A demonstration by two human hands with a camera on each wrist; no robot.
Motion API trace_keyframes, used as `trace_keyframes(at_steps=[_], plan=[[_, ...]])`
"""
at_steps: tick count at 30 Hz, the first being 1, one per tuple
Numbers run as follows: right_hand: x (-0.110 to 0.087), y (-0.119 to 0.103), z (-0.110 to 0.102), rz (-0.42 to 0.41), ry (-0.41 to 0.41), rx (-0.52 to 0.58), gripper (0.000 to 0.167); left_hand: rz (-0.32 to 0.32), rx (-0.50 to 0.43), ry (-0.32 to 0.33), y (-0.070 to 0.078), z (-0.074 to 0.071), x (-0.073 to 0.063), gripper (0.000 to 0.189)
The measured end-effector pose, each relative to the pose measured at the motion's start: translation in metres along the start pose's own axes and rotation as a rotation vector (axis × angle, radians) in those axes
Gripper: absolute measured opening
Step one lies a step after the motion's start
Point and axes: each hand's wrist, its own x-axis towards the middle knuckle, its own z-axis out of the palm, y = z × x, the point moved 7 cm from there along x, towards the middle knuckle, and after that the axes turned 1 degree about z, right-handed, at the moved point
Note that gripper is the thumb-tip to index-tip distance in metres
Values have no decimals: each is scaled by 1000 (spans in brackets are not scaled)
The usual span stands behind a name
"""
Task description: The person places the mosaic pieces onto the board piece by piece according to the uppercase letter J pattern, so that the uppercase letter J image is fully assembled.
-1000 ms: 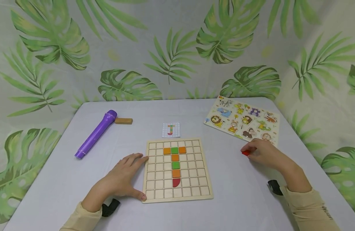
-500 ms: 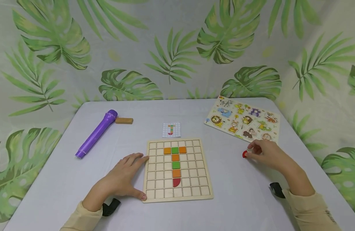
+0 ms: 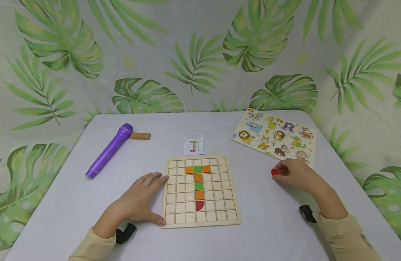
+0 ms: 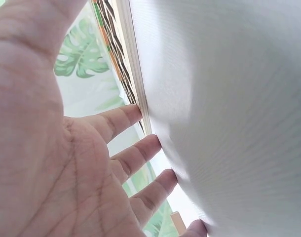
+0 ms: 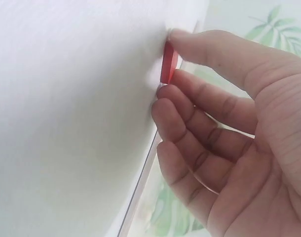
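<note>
My left hand rests at the left edge of a wooden grid board, thumb at its near corner and fingers spread along the side. In the left wrist view the fingertips touch the board's edge. On the board, orange and green square tiles form a T shape, with a dark red rounded tile at the foot of its stem. To the right of the board, my right hand pinches a small red tile between thumb and fingers. The right wrist view shows that red tile edge-on, just at the tabletop.
A small pattern card lies behind the board. The animal puzzle board is at the back right, close behind my right hand. A purple microphone and a wooden block lie at the back left.
The red tile has been turned about in my right fingers, and that hand has shifted slightly left over the last half second. My left hand stays at the board.
</note>
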Motion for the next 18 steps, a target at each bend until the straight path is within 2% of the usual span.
trace_keyframes(at_steps=[6, 10, 13, 18], plan=[[7, -13, 6, -60, -16, 15, 20, -1, -5, -4, 0, 0, 0, 136], [11, -26, 12, -64, -34, 19, 22, -1, -5, -3, -1, 0, 0, 136], [15, -40, 15, -72, -41, 11, 24, -1, -4, -2, -2, 1, 0, 136], [20, -72, 19, -139, -42, 0, 22, 0, -1, 1, -3, 2, 0, 136]])
